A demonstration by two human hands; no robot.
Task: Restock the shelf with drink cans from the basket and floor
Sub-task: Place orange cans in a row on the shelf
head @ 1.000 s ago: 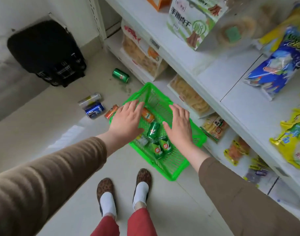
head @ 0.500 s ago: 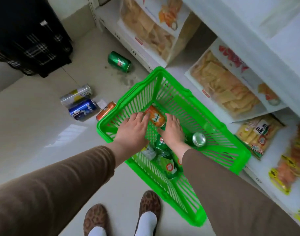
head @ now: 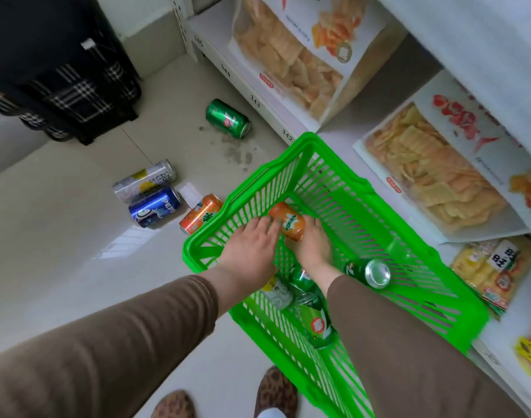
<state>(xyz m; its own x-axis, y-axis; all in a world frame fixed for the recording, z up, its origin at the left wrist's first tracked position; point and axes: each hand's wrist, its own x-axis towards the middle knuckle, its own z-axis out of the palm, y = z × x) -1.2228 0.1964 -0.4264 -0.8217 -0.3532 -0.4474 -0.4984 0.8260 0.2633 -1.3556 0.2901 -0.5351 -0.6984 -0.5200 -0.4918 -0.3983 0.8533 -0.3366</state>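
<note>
Down in green basket (head: 357, 182), orange can (head: 288, 221) between both hands (head: 252, 245)

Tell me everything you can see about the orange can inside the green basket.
The orange can is a metal drink can with an orange wrap and green Mirinda lettering down its side. It lies on its side on the slatted floor of the green basket, toward the far end, apart from the green cans nearer the person. The left hand touches its left side with its fingertips, and the right hand is against its right side. Its ends are not clearly visible.
</note>
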